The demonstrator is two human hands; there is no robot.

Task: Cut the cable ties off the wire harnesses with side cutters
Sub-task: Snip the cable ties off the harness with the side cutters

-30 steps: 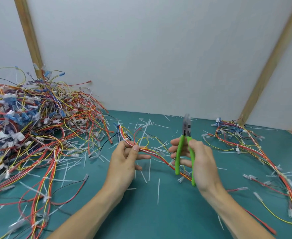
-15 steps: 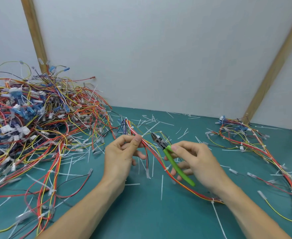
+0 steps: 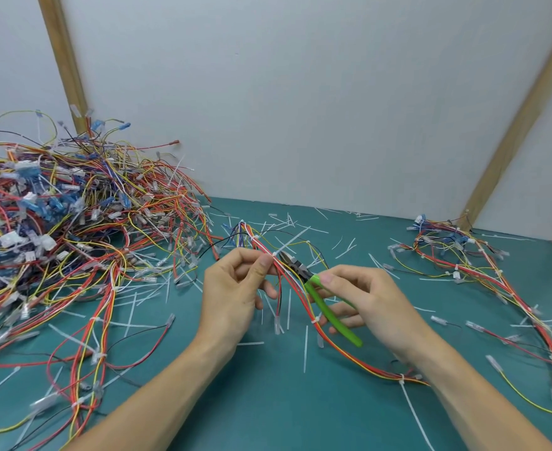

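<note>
A tangled heap of wire harnesses fills the left of the green bench. Near the middle, the left hand pinches one harness just beside a white cable tie. The right hand grips the green-handled side cutters, their tips at that tie. A smaller bundle lies far right.

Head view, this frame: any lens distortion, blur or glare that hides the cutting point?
Head view: wide-angle bending splays the wooden battens; light is soft and even, without glare; side cutters and the white cable tie read clearly; harness pile softens toward the left edge.
</note>
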